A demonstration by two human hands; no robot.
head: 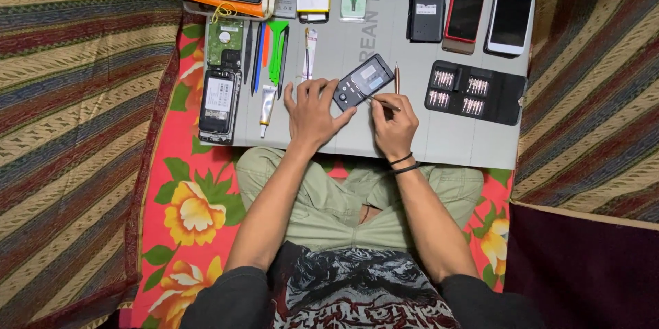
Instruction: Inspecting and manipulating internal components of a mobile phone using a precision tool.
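**Opened phone under both hands on the grey mat**

Nearest to the camera are the person's folded legs in light green trousers [343, 198], which rest on a red cloth with yellow flowers [185, 212]. Beyond the knees lies the grey work mat [412, 33], and all other places are given from this mat.

Near the middle of the mat lies a small dark phone with its back opened [362, 82], tilted. The left hand [312, 112] lies flat just beside it; its fingers are spread and the thumb and forefinger touch the lower edge of the phone, so it steadies the phone and does not close around it. The right hand [392, 126] is closed around a thin screwdriver [382, 101], and the tip of it points into the phone body. Two dark bands sit on the right wrist.

On the right part of the mat an open black case of screwdriver bits [473, 92] lies. Along the far edge three phones [467, 9] stand in a row. On the left part are plastic opening tools [271, 51], a small tube [266, 104] and another opened phone [220, 106].
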